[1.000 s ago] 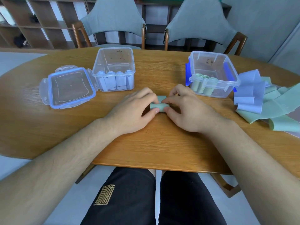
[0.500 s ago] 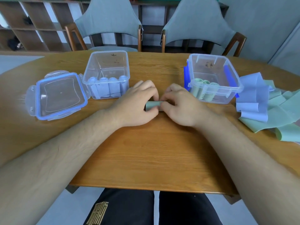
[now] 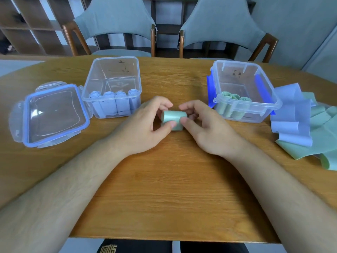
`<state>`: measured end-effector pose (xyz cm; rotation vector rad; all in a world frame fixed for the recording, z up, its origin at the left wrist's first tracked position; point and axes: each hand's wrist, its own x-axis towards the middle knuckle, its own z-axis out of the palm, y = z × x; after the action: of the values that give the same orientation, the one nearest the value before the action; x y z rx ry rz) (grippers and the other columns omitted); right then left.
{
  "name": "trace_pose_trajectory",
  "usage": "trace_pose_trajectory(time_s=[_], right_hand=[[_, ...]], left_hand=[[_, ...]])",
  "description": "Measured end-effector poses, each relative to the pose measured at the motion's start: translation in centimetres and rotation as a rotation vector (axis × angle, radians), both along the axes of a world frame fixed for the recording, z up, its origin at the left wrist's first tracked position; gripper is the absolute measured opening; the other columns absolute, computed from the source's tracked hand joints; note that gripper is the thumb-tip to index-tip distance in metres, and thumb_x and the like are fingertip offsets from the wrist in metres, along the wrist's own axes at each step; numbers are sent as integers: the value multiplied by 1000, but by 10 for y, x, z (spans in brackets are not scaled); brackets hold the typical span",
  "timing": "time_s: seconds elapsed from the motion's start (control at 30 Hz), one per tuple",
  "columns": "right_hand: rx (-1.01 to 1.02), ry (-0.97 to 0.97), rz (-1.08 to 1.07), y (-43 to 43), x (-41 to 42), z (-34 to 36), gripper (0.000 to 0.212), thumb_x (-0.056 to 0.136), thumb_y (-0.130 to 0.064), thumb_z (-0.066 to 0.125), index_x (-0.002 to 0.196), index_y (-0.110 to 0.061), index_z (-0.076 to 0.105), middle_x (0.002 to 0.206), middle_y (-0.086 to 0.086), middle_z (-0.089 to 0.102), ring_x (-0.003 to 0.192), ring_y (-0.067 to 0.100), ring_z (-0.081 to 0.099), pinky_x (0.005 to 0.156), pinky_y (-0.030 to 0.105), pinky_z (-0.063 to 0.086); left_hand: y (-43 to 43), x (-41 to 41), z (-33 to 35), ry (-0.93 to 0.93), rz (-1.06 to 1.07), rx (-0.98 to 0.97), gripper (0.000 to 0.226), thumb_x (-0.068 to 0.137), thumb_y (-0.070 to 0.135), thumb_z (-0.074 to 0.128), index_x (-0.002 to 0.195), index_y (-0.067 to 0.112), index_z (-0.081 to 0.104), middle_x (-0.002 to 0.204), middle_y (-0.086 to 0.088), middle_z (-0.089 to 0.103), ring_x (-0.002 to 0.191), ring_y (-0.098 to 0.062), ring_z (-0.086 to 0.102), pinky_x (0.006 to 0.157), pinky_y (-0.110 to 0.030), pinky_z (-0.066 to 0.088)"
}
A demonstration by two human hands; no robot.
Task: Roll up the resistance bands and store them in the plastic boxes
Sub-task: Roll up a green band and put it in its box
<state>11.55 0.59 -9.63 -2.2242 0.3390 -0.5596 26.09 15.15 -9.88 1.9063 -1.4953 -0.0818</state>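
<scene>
A rolled green band (image 3: 173,119) is held just above the table between both hands. My left hand (image 3: 144,128) pinches its left end with thumb and fingers. My right hand (image 3: 206,128) grips its right end, fingers curled over the top. The left plastic box (image 3: 113,70) holds several rolled blue bands (image 3: 113,105) along its near wall. In the right plastic box (image 3: 244,75), which has blue clips, lie rolled green bands (image 3: 231,103).
An open clear lid with a blue rim (image 3: 52,114) lies left of the left box. Unrolled blue bands (image 3: 293,115) and green bands (image 3: 326,143) are heaped at the table's right edge. Two grey chairs (image 3: 116,26) stand behind the wooden table (image 3: 173,189).
The green roll has come up off the table between my hands and now shows fully rolled; before, both hands pressed it flat on the wood.
</scene>
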Motion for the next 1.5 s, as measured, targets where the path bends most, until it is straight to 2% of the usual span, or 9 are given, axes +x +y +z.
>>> trace_pose_trajectory(time_s=[0.13,0.37,0.7,0.87,1.03,1.13,1.2,1.33,1.5], right_hand=[[56,0,6,1,0,0,19,101,-18,55,119,-19,61,93,-14,59,82,-1,54,79,10,41],[77,-74,31,8,-2,2,21,104,-18,50,119,-12,63,87,-18,59,79,-5,55,77,8,40],[183,-120,-6,9,0,-1,24,100,-35,53,118,-19,58,81,-11,69,76,12,63,78,31,51],[289,-221,7,15,2,5,13,94,-24,67,104,-18,61,77,-10,62,69,0,57,65,15,45],[572,-132,22,15,3,10,43,89,-40,71,116,-8,60,93,1,69,81,8,62,70,29,50],[867,-39,142,14,3,14,59,90,-43,66,125,4,57,117,16,69,109,22,67,90,38,54],[1010,-56,223,14,1,16,52,94,-30,64,125,11,55,122,24,65,119,33,63,103,44,50],[1059,-96,291,14,0,18,19,92,-19,65,104,-4,66,106,16,69,118,36,63,104,42,49],[1020,-94,285,15,-1,19,25,97,-22,60,110,0,63,109,19,69,119,39,62,105,46,49]], left_hand=[[1,0,3,25,-17,-19,29,92,38,64,115,24,54,105,12,58,98,-1,54,79,-12,39],[3,-4,5,37,-27,-31,32,94,36,65,121,23,54,104,19,55,86,12,50,72,-9,38],[4,-8,6,11,-30,7,36,92,50,59,116,24,52,97,13,59,79,-2,55,66,-16,41],[0,-10,10,-148,22,-97,37,88,51,66,105,19,61,93,13,54,89,-6,50,76,-18,41],[1,-15,14,-119,16,-164,38,89,44,67,109,12,62,98,7,57,87,-2,50,77,-12,41],[0,-19,15,-115,-24,-202,36,91,36,69,113,8,63,105,2,60,95,-4,54,85,-12,43],[0,-22,15,-121,-39,-220,35,91,34,70,112,8,62,107,2,61,99,-6,56,87,-16,45],[-2,-22,14,-158,-48,-238,38,91,35,69,114,6,60,109,2,62,103,-12,58,90,-27,47],[-4,-25,12,-201,-16,-238,32,93,33,65,114,8,60,104,13,55,99,-6,52,89,-18,42]])
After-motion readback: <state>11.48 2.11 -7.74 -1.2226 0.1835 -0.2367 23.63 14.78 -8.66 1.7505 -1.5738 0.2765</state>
